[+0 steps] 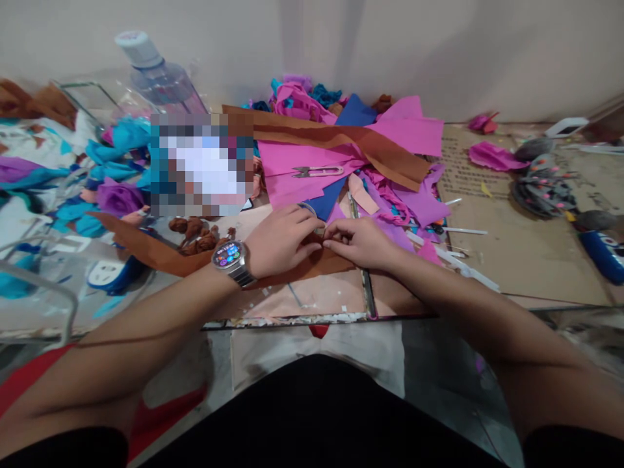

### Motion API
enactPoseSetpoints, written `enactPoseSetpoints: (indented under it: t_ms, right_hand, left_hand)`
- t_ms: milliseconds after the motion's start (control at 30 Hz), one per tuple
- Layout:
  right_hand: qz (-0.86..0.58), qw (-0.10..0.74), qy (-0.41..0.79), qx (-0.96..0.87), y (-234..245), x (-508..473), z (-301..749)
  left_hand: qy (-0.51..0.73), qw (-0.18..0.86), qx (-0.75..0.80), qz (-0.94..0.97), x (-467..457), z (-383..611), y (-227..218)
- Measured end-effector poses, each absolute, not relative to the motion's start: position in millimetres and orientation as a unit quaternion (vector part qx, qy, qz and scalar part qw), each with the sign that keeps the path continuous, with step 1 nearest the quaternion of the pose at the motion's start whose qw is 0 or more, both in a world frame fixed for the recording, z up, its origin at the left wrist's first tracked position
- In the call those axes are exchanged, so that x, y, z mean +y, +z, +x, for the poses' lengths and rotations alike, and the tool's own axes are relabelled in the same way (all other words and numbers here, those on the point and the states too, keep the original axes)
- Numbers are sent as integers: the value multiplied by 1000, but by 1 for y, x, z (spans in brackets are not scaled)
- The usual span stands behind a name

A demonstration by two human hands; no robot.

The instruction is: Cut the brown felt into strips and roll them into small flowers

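Note:
My left hand [285, 240], with a watch [230, 257] on its wrist, has its thumb and fingers drawn together over the table. My right hand [358, 242] meets it fingertip to fingertip, its fingers curled in a pinch. Whatever small piece sits between the fingertips is mostly hidden. Beneath both hands lies a long brown crepe paper strip [324, 265], running out to the left. Several twisted brown paper pieces [195, 235] rest beyond the left wrist. Thread snips [318, 171] lie on pink crepe paper [292, 159] just past the hands.
A clear bottle [166, 81] stands at the back left. Blue and purple paper scraps [117, 188] crowd the left side. At right, a cardboard sheet [487, 247] carries a grey pincushion-like bundle [543, 188]; a blue item [604, 253] lies near the edge. White sticks [463, 231] poke out rightward.

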State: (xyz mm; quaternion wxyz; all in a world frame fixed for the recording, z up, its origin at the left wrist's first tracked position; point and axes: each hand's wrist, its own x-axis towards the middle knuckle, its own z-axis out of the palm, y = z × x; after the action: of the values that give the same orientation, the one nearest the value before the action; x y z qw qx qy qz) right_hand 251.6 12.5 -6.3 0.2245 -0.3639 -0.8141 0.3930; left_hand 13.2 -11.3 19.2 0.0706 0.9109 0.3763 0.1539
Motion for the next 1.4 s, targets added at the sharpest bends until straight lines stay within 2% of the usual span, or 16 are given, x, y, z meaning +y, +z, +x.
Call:
enactPoseSetpoints:
  t_ms: [100,367,567,1100,1400]
  right_hand:
    - [-362,228,389,-816,-6,13,252]
    - [-365,188,273,-870,3,16,258]
    - [-357,174,289,-871,2,14,255]
    - [-383,203,269,-860,-7,19,254]
    - [-371,198,278,-864,-6,19,255]
  left_hand:
    - [150,85,372,912,-9,16,13]
    - [162,66,387,906,-5,12,9]
    - [168,79,382,905,-5,15,9]
    - [153,94,382,906,5,8,6]
    - [146,12,417,897,5,1,15]
